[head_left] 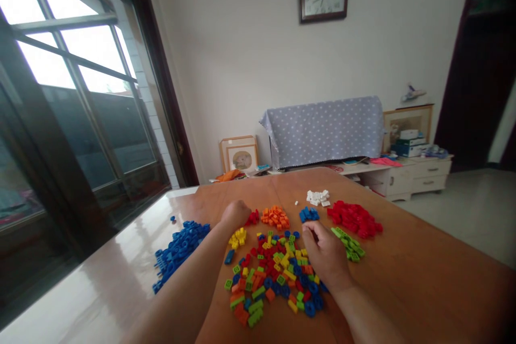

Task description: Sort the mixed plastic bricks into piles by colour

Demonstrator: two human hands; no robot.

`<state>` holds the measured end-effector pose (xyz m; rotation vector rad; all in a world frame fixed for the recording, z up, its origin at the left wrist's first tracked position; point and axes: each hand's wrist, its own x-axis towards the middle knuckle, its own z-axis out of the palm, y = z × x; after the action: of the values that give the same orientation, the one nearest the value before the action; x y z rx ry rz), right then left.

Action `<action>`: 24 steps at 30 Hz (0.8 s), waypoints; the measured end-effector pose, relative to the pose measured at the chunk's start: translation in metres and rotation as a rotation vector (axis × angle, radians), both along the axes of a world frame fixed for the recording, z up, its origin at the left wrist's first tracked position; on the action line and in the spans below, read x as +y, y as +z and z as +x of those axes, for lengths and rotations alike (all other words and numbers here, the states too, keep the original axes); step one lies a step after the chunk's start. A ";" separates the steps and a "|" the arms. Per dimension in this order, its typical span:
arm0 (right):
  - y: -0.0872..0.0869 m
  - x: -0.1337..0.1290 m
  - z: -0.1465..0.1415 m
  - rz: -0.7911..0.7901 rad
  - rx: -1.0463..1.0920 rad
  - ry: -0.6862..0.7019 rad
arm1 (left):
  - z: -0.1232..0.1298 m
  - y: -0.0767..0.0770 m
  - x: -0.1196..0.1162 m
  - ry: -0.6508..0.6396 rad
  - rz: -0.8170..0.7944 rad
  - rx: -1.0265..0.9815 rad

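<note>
My left hand [236, 214] reaches out to a small pile of red toy bricks [252, 217]. Its fingers curl down and away from me, and what they hold, if anything, is hidden. My right hand [325, 252] is closed, thumb against curled fingers, just in front of a small heap of blue bricks [309, 214]; nothing I can name shows in it. Between my arms spreads a mixed heap of colored bricks [278, 266], with red, green, yellow, orange and blue pieces. Yellow bricks [237, 237] lie beside my left wrist, and green bricks [349, 244] lie right of my right hand.
Orange bricks [275, 217], white bricks [318, 197] and a large red pile [355, 219] sit farther back on the wooden table [419, 274]. A big blue pile [181, 250] lies left of my left arm. Beyond the table stands a low white cabinet [423, 176].
</note>
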<state>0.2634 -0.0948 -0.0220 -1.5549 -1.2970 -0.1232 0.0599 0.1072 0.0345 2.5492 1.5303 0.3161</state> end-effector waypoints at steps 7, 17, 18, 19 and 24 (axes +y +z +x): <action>0.000 -0.002 0.001 -0.011 0.015 -0.011 | 0.009 -0.006 -0.047 -0.146 -0.057 -0.004; -0.003 -0.001 0.002 -0.031 -0.013 -0.050 | -0.008 -0.011 -0.093 -0.264 -0.101 0.037; -0.003 -0.001 0.001 -0.030 -0.013 -0.049 | -0.012 -0.010 -0.095 -0.267 -0.113 0.042; -0.003 -0.002 0.001 -0.026 -0.011 -0.046 | -0.016 -0.010 -0.098 -0.270 -0.131 0.049; -0.003 -0.002 0.001 -0.001 -0.008 -0.028 | -0.026 -0.006 -0.100 -0.195 -0.141 0.057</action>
<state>0.2645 -0.0965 -0.0249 -1.5754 -1.2820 -0.1462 0.0342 0.0074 0.0283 2.5880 1.2589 0.1084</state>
